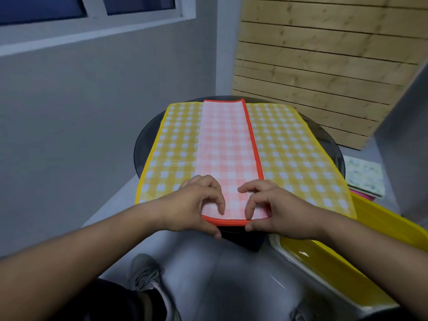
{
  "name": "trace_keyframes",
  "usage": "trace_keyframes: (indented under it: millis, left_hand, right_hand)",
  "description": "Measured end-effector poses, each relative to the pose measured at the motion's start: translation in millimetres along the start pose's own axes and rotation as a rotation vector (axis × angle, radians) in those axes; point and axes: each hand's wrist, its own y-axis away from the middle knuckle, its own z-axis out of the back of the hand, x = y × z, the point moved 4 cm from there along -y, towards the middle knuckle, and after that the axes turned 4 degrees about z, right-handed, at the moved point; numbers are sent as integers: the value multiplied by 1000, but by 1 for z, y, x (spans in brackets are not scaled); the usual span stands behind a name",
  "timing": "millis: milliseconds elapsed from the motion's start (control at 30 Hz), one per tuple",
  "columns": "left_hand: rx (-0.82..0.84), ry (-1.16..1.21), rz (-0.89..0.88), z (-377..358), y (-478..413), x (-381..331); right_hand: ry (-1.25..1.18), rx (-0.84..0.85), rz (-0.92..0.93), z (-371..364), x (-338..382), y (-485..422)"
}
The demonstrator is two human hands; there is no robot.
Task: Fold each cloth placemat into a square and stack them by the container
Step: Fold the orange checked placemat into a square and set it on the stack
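While curled, both hands (234, 205) pinch red placemat (228, 147) near edge.

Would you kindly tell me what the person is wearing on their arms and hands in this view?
Nothing that shows. The left hand and right hand are bare, with no gloves, rings or bracelets visible. The left forearm and right forearm are uncovered as far as the frame edges, so no sleeve or watch is in view.
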Motion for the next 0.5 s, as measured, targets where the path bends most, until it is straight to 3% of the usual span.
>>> trace_keyframes:
  millis: [300,500]
  left_hand:
    - [16,-60,-61,1,6,-1]
    - [-13,292,-7,7,7,-2]
  right_hand:
    - [109,26,5,0,12,3]
    - [88,-34,25,-4,16,0]
